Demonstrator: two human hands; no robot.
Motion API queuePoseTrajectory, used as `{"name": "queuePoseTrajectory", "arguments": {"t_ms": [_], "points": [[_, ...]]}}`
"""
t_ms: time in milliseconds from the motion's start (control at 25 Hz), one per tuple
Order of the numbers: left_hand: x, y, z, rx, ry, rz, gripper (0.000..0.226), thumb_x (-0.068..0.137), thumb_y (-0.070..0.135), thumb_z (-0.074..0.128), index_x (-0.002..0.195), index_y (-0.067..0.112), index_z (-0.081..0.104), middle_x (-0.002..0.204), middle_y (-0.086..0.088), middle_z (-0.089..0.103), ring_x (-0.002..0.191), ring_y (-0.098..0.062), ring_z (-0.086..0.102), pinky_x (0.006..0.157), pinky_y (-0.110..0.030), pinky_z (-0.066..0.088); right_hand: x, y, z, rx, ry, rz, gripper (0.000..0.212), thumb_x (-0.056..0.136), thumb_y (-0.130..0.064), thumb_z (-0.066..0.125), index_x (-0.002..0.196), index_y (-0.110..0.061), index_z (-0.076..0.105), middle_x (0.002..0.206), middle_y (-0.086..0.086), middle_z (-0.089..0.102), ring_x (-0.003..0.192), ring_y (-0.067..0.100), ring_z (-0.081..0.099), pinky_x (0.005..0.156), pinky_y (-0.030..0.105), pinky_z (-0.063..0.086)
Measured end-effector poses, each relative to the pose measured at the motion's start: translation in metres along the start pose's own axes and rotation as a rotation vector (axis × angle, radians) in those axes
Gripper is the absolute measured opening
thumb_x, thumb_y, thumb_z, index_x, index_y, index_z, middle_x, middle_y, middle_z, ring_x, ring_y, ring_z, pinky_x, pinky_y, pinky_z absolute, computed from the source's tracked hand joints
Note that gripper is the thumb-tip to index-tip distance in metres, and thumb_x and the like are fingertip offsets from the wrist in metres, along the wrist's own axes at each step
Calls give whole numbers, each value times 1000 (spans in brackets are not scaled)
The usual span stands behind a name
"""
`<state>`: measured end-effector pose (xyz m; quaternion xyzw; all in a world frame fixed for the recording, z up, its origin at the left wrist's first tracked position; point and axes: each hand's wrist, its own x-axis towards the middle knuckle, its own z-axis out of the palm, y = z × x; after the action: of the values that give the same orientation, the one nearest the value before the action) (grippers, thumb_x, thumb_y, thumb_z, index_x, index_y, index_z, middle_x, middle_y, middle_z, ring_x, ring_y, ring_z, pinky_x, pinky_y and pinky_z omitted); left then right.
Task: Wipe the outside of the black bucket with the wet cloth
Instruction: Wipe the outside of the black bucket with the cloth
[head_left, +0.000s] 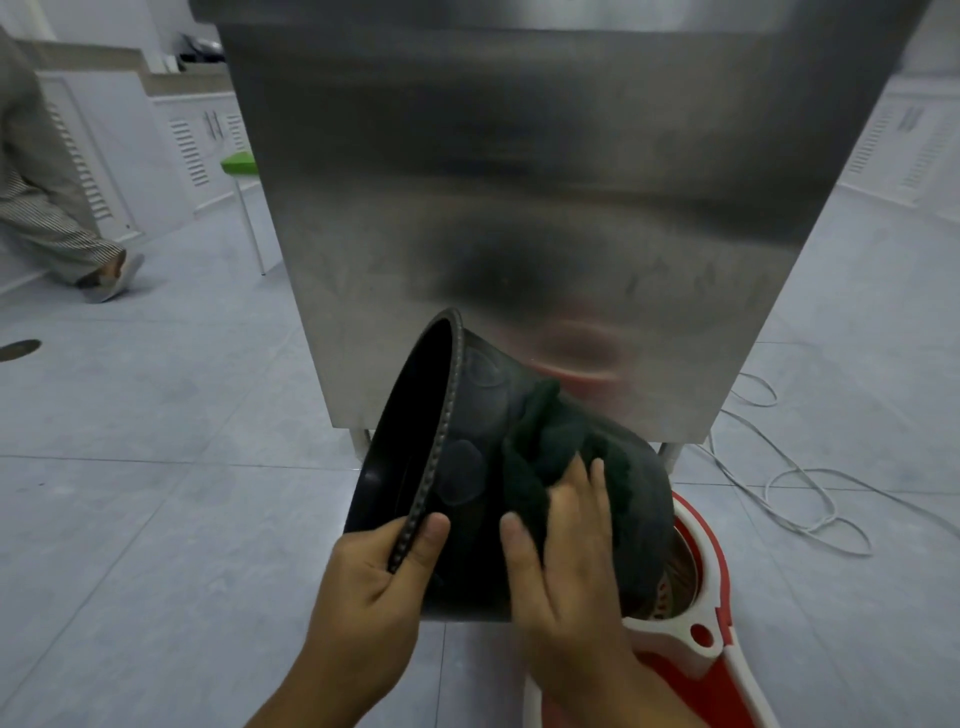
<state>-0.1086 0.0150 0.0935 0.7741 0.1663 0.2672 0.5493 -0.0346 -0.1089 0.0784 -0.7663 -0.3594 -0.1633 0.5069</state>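
The black bucket (467, 457) is tipped on its side in front of me, its mouth facing left, held above a red and white mop bucket. My left hand (371, 587) grips the bucket's beaded rim at its lower edge, thumb on the outside. My right hand (563, 556) presses a dark green cloth (545, 441) flat against the bucket's outer wall, fingers spread over the cloth. Round raised marks show on the wall beside the cloth. The bucket's base is hidden behind the cloth and my right hand.
A stainless steel cabinet (519, 208) on short legs stands right behind the bucket. The red and white mop bucket (696, 582) sits on the grey tiled floor below. White cables (789, 483) lie at the right. A person's legs (57, 228) and a green stool (239, 163) are at the left.
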Motion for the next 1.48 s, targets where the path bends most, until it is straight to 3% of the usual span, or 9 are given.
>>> {"name": "queuePoseTrajectory", "arguments": {"t_ms": [120, 280, 440, 640, 880, 1000, 1080, 1200, 1480], "points": [[-5, 4, 5, -2, 34, -10, 46, 86, 40, 52, 50, 12, 57, 45, -5, 56, 41, -10, 51, 41, -11, 36, 18, 21, -11, 111, 14, 251, 29, 93, -50, 37, 122, -49, 44, 137, -21, 47, 141, 15, 34, 116, 51, 26], [-3, 9, 2, -64, 164, -187, 43, 72, 53, 43, 64, 17, 66, 58, -8, 68, 60, -15, 64, 50, -18, 48, 11, 56, -17, 39, 27, 437, 21, 91, -57, 33, 106, -46, 43, 124, -11, 54, 126, 24, 48, 105, 57, 40], [9, 9, -7, -123, 248, -267, 54, 72, 58, 40, 75, 12, 68, 76, -8, 69, 76, -22, 62, 59, -28, 47, -22, 45, 4, -81, -59, 208, 30, 97, -38, 42, 114, -60, 31, 143, -50, 9, 147, -3, 6, 121, 48, 13], [8, 5, -2, -106, 194, -207, 44, 75, 53, 47, 71, 18, 72, 68, -4, 76, 70, -18, 72, 57, -26, 57, -41, 19, 34, -253, -172, -110, 43, 92, -35, 50, 130, -17, 45, 165, -15, -2, 151, 25, 12, 118, 49, 10], [-4, 10, 3, -124, 16, -127, 34, 76, 46, 50, 72, 22, 74, 73, 3, 78, 69, -8, 72, 61, -20, 58, 6, -5, 0, -19, -60, 45, 43, 96, -43, 37, 132, -61, 24, 144, -52, 7, 143, -13, 1, 122, 31, 4], [-5, 13, 0, -126, 108, -184, 36, 75, 51, 47, 71, 24, 71, 72, 1, 77, 71, -11, 71, 55, -16, 54, 9, 17, -3, -4, -43, 207, 38, 93, -54, 31, 122, -75, 19, 142, -48, 21, 147, -4, 7, 122, 43, 12], [-2, 14, -5, -132, 199, -258, 43, 76, 55, 43, 72, 21, 70, 72, -2, 73, 73, -16, 67, 57, -25, 51, 1, 32, -3, -33, -27, 251, 37, 94, -54, 31, 127, -67, 20, 148, -37, 22, 149, 3, 5, 121, 51, 14], [5, 15, -13, -202, 271, -355, 45, 86, 53, 40, 76, 19, 67, 82, -3, 70, 80, -20, 62, 66, -33, 49, -20, 42, 6, -135, -74, 100, 30, 97, -40, 38, 127, -40, 37, 148, -49, -1, 146, -8, -6, 121, 52, 9], [10, 9, -16, -181, 238, -404, 51, 88, 55, 44, 77, 13, 70, 81, -14, 73, 81, -30, 68, 79, -51, 56, -39, 31, 24, -312, -185, -198, 25, 98, -35, 43, 111, -18, 55, 163, -22, -4, 152, 23, 11, 120, 50, 4]]}}
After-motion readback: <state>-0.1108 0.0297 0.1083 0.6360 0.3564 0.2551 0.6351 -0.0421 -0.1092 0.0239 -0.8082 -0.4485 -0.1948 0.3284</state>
